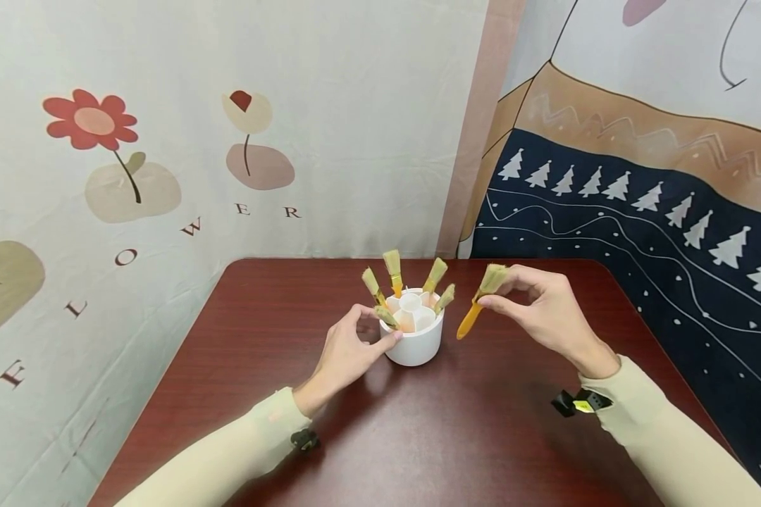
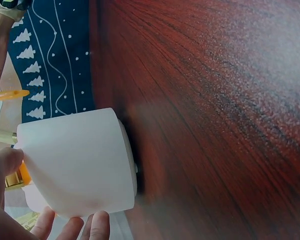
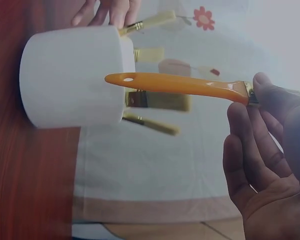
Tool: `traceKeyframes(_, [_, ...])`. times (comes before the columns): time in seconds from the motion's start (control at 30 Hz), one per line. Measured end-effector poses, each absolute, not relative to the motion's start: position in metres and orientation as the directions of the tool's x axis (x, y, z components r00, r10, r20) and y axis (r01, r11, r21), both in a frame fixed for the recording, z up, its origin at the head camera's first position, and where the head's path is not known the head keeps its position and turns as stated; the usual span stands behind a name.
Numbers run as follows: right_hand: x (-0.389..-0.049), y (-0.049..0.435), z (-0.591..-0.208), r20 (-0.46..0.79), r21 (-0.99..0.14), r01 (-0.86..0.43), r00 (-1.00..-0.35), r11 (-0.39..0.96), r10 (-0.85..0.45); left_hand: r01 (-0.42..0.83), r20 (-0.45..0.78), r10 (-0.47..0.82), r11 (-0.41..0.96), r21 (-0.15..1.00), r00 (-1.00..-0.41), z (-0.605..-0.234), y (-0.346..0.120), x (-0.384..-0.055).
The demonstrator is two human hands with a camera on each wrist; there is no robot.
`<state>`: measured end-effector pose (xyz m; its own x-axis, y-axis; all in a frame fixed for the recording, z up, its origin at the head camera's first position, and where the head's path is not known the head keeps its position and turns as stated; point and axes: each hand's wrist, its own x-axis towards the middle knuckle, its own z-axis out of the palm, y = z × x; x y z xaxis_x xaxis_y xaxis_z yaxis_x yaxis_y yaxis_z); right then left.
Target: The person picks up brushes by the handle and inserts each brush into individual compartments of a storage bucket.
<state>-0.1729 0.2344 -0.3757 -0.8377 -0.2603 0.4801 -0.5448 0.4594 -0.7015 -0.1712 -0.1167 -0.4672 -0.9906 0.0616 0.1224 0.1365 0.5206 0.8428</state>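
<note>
A white round brush holder (image 1: 413, 350) with inner compartments stands upright on the table. Several paintbrushes lean in it, pale bristles up, among them one brush (image 1: 392, 264) at the back. My left hand (image 1: 347, 346) grips the holder's left side, the thumb at the front rim; in the left wrist view, fingers (image 2: 99, 227) curve against its wall. To the right of the holder, my right hand (image 1: 548, 310) pinches a paintbrush (image 3: 180, 84) at its metal band between thumb and fingers. Its orange handle slants down and left above the table, and its bristles point up.
The dark red-brown table (image 1: 456, 436) reaches back to a pale wall cloth (image 1: 355, 127) printed with flowers and letters. A navy cloth with white trees (image 1: 615, 186) hangs at the right. A wrist camera (image 1: 583, 403) sits on the right cuff.
</note>
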Motion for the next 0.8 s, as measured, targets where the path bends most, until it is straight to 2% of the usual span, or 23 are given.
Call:
traceKeyframes(0.53, [-0.178, 0.204, -0.368, 0.562, -0.623, -0.682, -0.731, 0.384, -0.386, 0.138, 0.125, 0.062, 0.530, 0.836, -0.990, -0.467, -0.117, -0.172])
traceKeyframes(0.8, [-0.180, 0.191, -0.368, 0.639, -0.540, -0.764, -0.645, 0.353, -0.419, 0.140, 0.126, 0.064, 0.523, 0.841, -0.990, -0.467, -0.117, -0.172])
